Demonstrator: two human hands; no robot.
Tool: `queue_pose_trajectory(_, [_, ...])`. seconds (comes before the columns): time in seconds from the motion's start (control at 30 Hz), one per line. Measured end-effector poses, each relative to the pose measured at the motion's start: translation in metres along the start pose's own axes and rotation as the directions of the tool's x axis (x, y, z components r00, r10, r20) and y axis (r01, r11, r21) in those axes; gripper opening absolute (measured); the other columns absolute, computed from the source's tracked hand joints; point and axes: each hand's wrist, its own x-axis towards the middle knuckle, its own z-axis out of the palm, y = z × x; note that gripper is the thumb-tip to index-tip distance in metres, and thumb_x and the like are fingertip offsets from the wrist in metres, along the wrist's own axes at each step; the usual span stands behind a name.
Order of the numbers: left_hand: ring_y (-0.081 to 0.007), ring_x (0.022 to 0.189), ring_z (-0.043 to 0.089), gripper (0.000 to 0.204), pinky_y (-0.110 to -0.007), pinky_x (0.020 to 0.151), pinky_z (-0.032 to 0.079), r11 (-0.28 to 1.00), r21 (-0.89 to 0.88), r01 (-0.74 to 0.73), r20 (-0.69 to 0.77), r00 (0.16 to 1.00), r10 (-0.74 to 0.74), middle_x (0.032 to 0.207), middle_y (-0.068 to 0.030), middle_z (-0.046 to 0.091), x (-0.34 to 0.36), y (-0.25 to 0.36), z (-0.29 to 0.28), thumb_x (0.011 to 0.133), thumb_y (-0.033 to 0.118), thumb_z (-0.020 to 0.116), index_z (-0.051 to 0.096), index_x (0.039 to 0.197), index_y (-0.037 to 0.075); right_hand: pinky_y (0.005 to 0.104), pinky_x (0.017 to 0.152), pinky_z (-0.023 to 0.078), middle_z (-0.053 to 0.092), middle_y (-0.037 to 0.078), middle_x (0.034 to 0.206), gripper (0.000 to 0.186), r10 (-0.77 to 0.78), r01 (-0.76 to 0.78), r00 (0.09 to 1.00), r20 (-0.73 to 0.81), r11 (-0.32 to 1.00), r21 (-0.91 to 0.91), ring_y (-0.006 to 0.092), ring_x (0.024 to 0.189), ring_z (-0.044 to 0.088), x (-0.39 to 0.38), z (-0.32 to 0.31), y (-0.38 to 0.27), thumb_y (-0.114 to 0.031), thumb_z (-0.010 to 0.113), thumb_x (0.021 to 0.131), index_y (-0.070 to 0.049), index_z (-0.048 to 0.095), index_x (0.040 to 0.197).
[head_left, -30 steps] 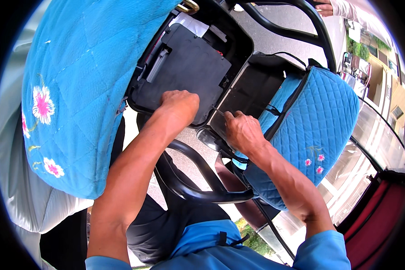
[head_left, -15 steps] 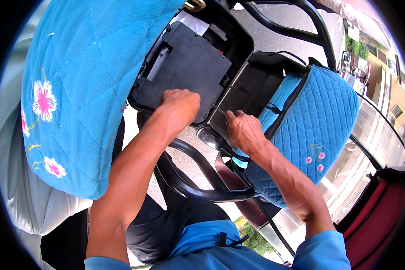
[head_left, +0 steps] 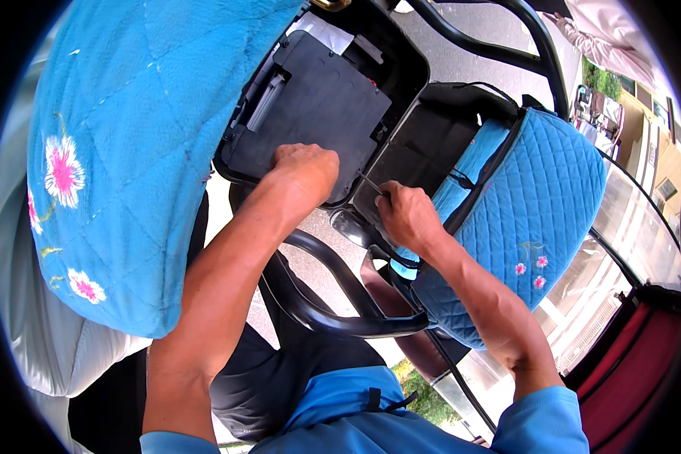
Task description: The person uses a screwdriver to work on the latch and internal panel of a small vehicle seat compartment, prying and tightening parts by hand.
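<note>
A flat black plastic panel (head_left: 310,106) lies inside an open black compartment (head_left: 412,57). My left hand (head_left: 306,170) is closed and rests on the panel's near edge, its fingertips hidden beneath it. My right hand (head_left: 408,216) grips what looks like a screwdriver (head_left: 368,182); its thin dark shaft points left, with its tip at the panel's lower right corner. The handle is hidden in my palm. Just right of the compartment stands a blue quilted seat (head_left: 541,197) with small pink flowers, my right forearm passing in front of it.
A large blue padded cover (head_left: 129,151) with pink and white flowers rises on the left, beside my left arm. Black tubular rails (head_left: 340,321) curve in front of and behind the compartment. At the upper right is a person's pale pink sleeve (head_left: 598,45). Dark red fabric (head_left: 632,378) fills the lower right.
My right hand has turned slightly, and more of the screwdriver's shaft shows. The left hand stays on the panel. The person's pink sleeve at the upper right reaches further into view.
</note>
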Motion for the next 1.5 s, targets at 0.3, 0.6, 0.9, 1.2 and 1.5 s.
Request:
queue_pose_trajectory(0.3, [-0.0380, 0.109, 0.070, 0.023, -0.048, 0.093, 0.055, 1.000, -0.003, -0.014, 0.016, 1.000, 0.014, 0.109, -0.0213, 0.074, 0.004, 0.005, 0.008, 0.088, 0.007, 0.061, 0.077, 0.104, 0.003, 0.0437, 0.073, 0.056, 0.059, 0.019, 0.101, 0.036, -0.302, 0.240, 0.953, -0.017, 0.789, -0.566, 0.0352, 0.090, 0.067, 0.000, 0.009, 0.008, -0.006, 0.061, 0.085, 0.002, 0.064, 0.119])
queue_pose_trajectory(0.6, [-0.0342, 0.110, 0.071, 0.024, -0.045, 0.094, 0.056, 0.996, 0.041, -0.078, 0.114, 0.991, 0.073, 0.109, -0.0177, 0.075, 0.008, 0.026, 0.025, 0.088, 0.007, 0.062, 0.078, 0.106, 0.006, 0.0318, 0.052, 0.042, 0.058, 0.006, 0.069, 0.027, 0.480, -0.600, 0.797, 0.366, 0.567, 0.564, 0.0174, 0.058, 0.054, 0.025, 0.014, 0.020, -0.020, 0.068, 0.093, 0.005, 0.063, 0.105])
queue_pose_trajectory(0.9, [-0.0356, 0.103, 0.073, 0.037, -0.049, 0.088, 0.057, 0.983, -0.009, -0.183, -0.067, 0.981, 0.182, 0.103, -0.0177, 0.076, 0.019, 0.046, 0.051, 0.089, 0.004, 0.061, 0.064, 0.126, 0.002, 0.0405, 0.059, 0.054, 0.066, 0.022, 0.081, 0.024, 0.258, -0.393, 0.915, 0.310, 0.746, 0.538, 0.0306, 0.067, 0.068, 0.027, 0.019, 0.030, -0.015, 0.063, 0.094, 0.009, 0.062, 0.094])
queue_pose_trajectory(1.2, [-0.0465, 0.104, 0.067, 0.039, -0.051, 0.091, 0.053, 0.887, -0.346, -0.307, 0.107, 0.926, 0.363, 0.106, -0.0291, 0.071, 0.042, 0.058, 0.057, 0.089, 0.005, 0.058, 0.053, 0.127, -0.006, 0.0402, 0.047, 0.044, 0.060, 0.016, 0.062, 0.034, 0.572, -0.545, 0.771, 0.281, 0.365, 0.755, 0.0246, 0.053, 0.060, 0.020, 0.009, 0.016, -0.023, 0.047, 0.099, 0.004, 0.063, 0.086])
queue_pose_trajectory(1.5, [-0.0464, 0.111, 0.064, 0.051, -0.051, 0.094, 0.051, 0.886, -0.369, -0.280, 0.111, 0.933, 0.342, 0.112, -0.0324, 0.068, 0.036, 0.054, 0.066, 0.088, 0.001, 0.055, 0.039, 0.135, -0.010, 0.0409, 0.060, 0.057, 0.059, 0.018, 0.085, 0.025, -0.206, 0.165, 0.972, -0.114, 0.941, -0.295, 0.0336, 0.070, 0.066, -0.025, 0.002, -0.002, -0.006, 0.058, 0.085, 0.008, 0.054, 0.106])
